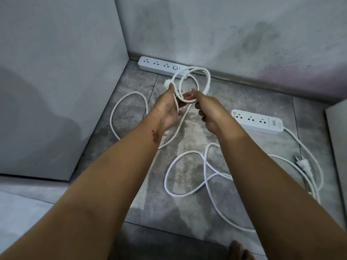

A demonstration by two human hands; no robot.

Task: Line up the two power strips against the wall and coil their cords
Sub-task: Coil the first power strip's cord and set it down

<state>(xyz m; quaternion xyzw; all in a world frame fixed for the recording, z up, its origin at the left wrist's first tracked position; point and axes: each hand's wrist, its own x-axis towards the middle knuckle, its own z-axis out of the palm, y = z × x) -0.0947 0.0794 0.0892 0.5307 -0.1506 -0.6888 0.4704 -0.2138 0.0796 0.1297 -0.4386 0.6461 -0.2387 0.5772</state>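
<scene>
One white power strip [159, 67] lies along the back wall in the corner. Its white cord [201, 79] rises in two or three loops held above the floor. My left hand [167, 107] is shut on those loops, with the plug end [167, 83] sticking out above its fingers. My right hand [208, 111] pinches the same cord beside it. The rest of that cord [120, 107] trails in a big loop on the floor at left. The second power strip [258, 120] lies away from the wall at right. Its cord [187, 152] sprawls loose, ending in a plug [302, 163].
The floor is grey stone tile [234, 98] with a baseboard along the back wall. A grey wall panel [65, 72] closes the left side. Another panel edge [338, 137] stands at far right. A bare foot [237, 250] shows at the bottom.
</scene>
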